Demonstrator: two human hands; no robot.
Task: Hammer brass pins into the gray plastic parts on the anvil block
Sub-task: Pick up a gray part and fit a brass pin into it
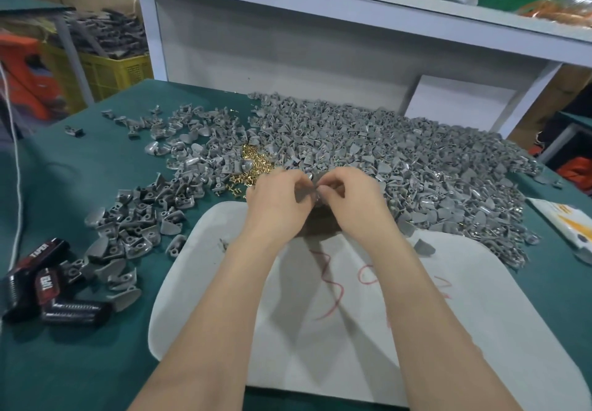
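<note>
Surface (80, 362): green cloth, littered from edge to edge.
Black tools (69, 309): lying at the near-left corner, ribbed handles and a red label. I cannot tell which of them, if any, is the hammer.
Loose gray parts (141, 224): a thin scatter along the left side, running toward the far edge.
Brass pins (256, 162): a small gold heap mid-surface, just beyond the left hand.
Left hand (278, 200): grip closed, its curled fingertips pinching the gray part (315, 191) from the left.
Anvil block (320, 223): a dark block directly under the two hands, at the far edge of the white mat (352, 330).
Right hand (350, 200): grip closed too, fingertips meeting the same part from the right. Whether a pin sits between them is hidden.
Key relation: the part hangs between both grips, just above the block, so I judge that it only needs lowering. It is too small to read its long axis. Both hands are equally near.
Main heap (400, 160): thick with parts, from the centre to the right edge.
White packet (560, 218): at the right edge.
</note>
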